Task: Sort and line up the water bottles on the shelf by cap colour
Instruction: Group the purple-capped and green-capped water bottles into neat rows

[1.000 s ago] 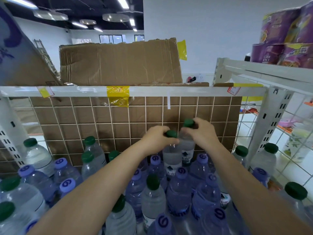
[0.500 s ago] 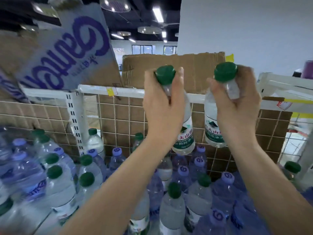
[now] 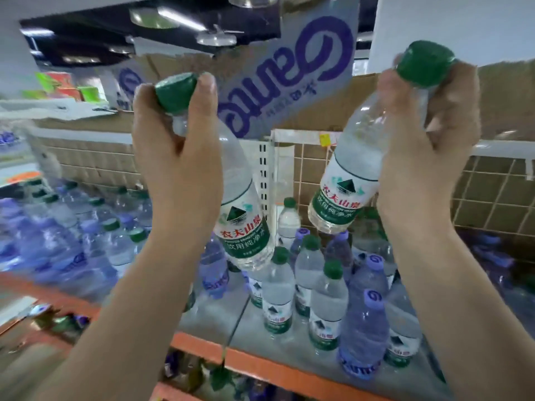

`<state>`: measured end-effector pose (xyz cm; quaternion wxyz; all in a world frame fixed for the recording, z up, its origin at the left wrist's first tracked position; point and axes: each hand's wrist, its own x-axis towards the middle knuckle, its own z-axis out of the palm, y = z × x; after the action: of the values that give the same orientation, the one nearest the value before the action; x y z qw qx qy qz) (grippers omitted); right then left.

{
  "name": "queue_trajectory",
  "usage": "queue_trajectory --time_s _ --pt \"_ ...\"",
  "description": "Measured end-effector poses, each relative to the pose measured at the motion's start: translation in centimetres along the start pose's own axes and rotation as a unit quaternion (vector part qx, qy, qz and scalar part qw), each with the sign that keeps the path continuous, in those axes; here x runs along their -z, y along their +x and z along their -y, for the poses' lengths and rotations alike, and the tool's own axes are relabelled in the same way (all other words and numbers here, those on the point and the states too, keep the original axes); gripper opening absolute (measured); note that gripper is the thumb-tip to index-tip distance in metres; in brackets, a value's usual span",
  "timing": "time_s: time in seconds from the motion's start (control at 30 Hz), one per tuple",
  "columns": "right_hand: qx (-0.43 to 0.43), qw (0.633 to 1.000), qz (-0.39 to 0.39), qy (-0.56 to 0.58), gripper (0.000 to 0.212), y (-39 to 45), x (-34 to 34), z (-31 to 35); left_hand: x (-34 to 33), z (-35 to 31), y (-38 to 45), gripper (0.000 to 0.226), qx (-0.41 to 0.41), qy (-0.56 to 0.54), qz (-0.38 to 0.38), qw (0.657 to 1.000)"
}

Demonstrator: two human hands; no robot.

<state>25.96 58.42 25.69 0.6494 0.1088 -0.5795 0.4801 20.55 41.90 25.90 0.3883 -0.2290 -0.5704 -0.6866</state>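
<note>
L grip [image 3: 179, 157] & R grip [image 3: 428, 134] each clamp a green-capped water-filled bottle [image 3: 240, 215] [image 3: 353, 169] above shelf [image 3: 254, 354].

The scene is bright and evenly lit. Light comes from long ceiling lamps [image 3: 173, 15] on the dark ceiling, far and up at the left. Shadows are soft and weak. The left side is strongly blurred by motion, so the bottles [image 3: 72, 227] there smear into streaks. The middle is sharper: labels on the near bottles can be read. The wide lens bends straight lines at the edges, and the shelf rail [image 3: 260, 360] looks tilted.
</note>
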Motion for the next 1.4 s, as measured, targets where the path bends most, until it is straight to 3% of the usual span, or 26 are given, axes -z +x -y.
queue_trajectory --time_s 0.33,0.57,0.63,0.77,0.83,1.0,1.13,1.27,1.4 --pt "-0.153 0.986 0.060 0.006 0.011 -7.9 -10.7 0.5 9.1 8.8 1.5 0.020 0.034 0.067 0.112 0.991" --pt "-0.272 0.930 0.218 -0.112 0.016 -13.0 -12.0 -5.5 9.2 16.3 -1.3 0.023 0.125 0.160 0.208 0.957" --pt "-0.277 0.909 0.267 -0.162 0.016 -13.8 -11.8 -7.2 9.2 18.0 -1.8 0.024 0.157 0.237 0.236 0.929" --pt "-0.263 0.835 0.380 -0.299 0.025 -15.5 -11.2 -9.8 10.0 19.9 -2.5 0.028 0.177 0.429 0.318 0.827" --pt "-0.267 0.804 0.406 -0.342 0.029 -16.3 -11.3 -10.6 10.1 20.0 -3.0 0.027 0.176 0.448 0.330 0.812" --pt "-0.315 0.752 0.442 -0.373 0.032 -17.7 -11.4 -12.1 9.6 20.1 -2.7 0.024 0.179 0.466 0.343 0.796" --pt "-0.317 0.746 0.443 -0.384 0.034 -17.8 -11.4 -12.8 9.4 20.7 -2.8 0.022 0.144 0.452 0.368 0.799" --pt "-0.251 0.746 0.470 -0.399 0.034 -17.4 -11.4 -12.6 9.2 21.3 -3.5 0.020 0.094 0.442 0.380 0.807" --pt "-0.247 0.732 0.493 -0.400 0.035 -15.7 -11.8 -12.0 8.7 21.3 -2.5 0.019 0.092 0.426 0.386 0.813"
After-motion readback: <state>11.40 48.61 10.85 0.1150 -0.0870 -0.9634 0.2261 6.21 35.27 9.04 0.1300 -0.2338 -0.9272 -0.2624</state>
